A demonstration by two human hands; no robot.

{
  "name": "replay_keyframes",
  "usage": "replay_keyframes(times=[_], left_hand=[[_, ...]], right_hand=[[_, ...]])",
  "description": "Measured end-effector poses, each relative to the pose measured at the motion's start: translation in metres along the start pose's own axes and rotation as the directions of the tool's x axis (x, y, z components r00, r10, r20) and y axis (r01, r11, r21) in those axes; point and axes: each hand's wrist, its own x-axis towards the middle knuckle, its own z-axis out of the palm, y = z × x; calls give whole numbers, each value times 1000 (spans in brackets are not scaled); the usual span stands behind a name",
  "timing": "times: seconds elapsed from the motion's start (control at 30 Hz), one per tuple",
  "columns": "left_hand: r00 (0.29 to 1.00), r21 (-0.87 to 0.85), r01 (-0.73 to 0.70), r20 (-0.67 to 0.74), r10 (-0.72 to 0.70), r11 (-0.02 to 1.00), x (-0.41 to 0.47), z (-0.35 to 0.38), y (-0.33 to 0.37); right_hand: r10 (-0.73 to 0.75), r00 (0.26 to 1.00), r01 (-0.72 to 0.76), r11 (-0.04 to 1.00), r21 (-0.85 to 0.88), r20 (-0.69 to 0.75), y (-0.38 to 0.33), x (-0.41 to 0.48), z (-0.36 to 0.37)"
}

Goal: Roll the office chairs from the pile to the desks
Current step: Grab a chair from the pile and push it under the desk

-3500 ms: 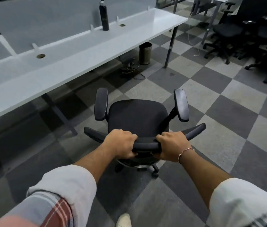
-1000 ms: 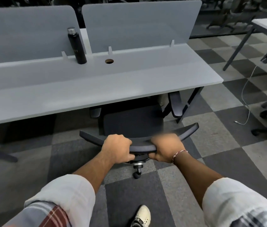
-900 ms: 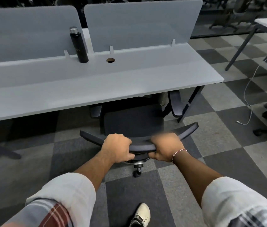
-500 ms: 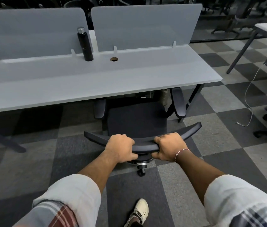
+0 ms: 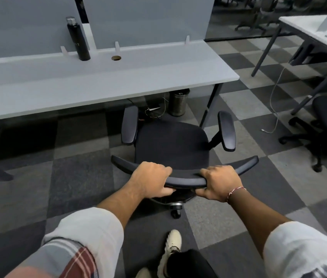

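Checkered carpet (image 5: 78,177), one desk (image 5: 106,83) ahead. My left hand (image 5: 151,182) and right hand (image 5: 219,182) clench the backrest (image 5: 186,180) of one chair (image 5: 171,143). One bottle (image 5: 78,39) on desk.

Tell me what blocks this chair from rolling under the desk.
The metal bin and loose cables sit under the desk straight ahead of the chair; the desk leg stands ahead of its right side.
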Motion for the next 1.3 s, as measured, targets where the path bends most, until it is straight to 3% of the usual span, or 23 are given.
replay_keyframes(times=[0.33,0.63,0.93,1.3], left_hand=[[997,42,73,-18,-72,996,-2,-6,51],[982,20,162,-100,-159,987,20,-2,67],[967,38,233,-120,-227,972,46,-8,32],[974,52,223,-54,-220,973,101,-16,-38]], right_hand=[[-58,992,58,998,-4,-115,32,-44,6],[-152,973,151,988,-21,-171,72,-25,6],[-240,957,240,971,-20,-163,83,29,0],[-284,955,282,959,-43,-88,101,120,-13]])
